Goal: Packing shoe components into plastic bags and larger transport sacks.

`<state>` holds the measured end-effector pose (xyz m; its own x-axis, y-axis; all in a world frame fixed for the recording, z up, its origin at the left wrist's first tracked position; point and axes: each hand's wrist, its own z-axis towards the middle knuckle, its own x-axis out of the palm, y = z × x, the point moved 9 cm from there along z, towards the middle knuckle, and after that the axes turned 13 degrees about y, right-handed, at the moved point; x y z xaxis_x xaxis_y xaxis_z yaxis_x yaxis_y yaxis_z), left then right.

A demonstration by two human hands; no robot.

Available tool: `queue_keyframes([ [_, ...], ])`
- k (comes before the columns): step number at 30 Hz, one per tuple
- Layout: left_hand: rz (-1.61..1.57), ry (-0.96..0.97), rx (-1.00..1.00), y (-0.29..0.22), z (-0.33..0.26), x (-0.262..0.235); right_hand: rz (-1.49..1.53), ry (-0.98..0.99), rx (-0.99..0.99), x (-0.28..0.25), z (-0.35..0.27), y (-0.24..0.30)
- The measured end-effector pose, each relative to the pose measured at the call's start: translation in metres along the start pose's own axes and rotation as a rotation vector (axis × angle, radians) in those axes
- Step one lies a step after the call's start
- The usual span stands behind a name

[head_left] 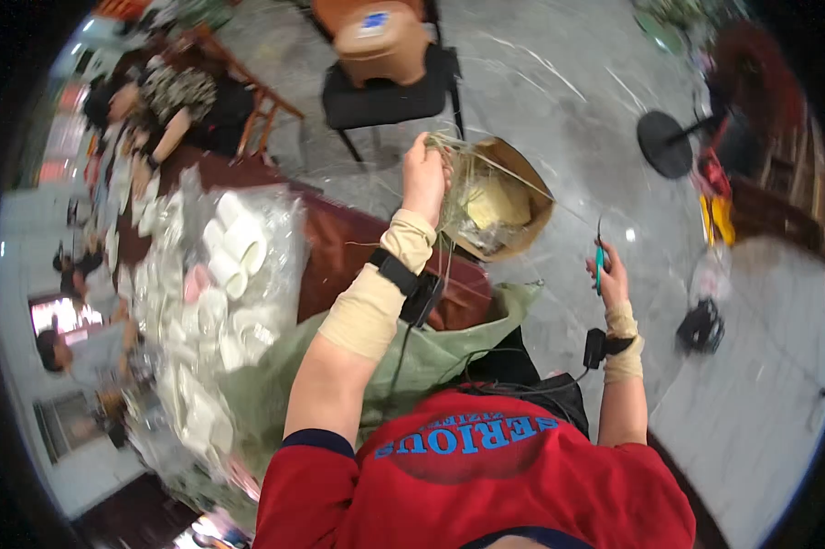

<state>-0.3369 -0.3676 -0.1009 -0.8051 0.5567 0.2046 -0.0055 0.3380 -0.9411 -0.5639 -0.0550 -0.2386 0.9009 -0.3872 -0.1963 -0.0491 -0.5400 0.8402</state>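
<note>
My left hand [424, 174] is raised and closed around a bundle of thin pale-green straw strands [453, 212] that hang down from the fist. Just beyond the strands lies an open cardboard box [528, 197] with yellowish material inside. My right hand [611, 276] is out to the right, gripping a small pair of teal-handled scissors [599, 259] that point upward. Both wrists are wrapped in beige bandage with black strapped devices. A green sack [440, 352] lies open under my left forearm.
A large clear plastic bag of white cups [222, 274] lies on a dark red table [339, 252] to my left. A black chair with a brown stool [385, 64] stands ahead. A black round stand base [665, 143] sits on the grey floor. A seated person [175, 110] is at upper left.
</note>
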Motion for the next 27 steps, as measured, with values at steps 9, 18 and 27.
queue_keyframes([
  [9,0.019,-0.201,-0.070,0.187,0.126,-0.016,-0.472,-0.174,0.240,-0.071,-0.077,-0.191],
  [18,0.894,0.032,-0.036,0.251,0.168,-0.037,-0.523,0.110,0.370,-0.029,-0.024,-0.233],
  [27,1.302,0.625,-0.312,0.265,0.137,0.009,-0.478,0.184,0.191,0.024,0.010,-0.167],
])
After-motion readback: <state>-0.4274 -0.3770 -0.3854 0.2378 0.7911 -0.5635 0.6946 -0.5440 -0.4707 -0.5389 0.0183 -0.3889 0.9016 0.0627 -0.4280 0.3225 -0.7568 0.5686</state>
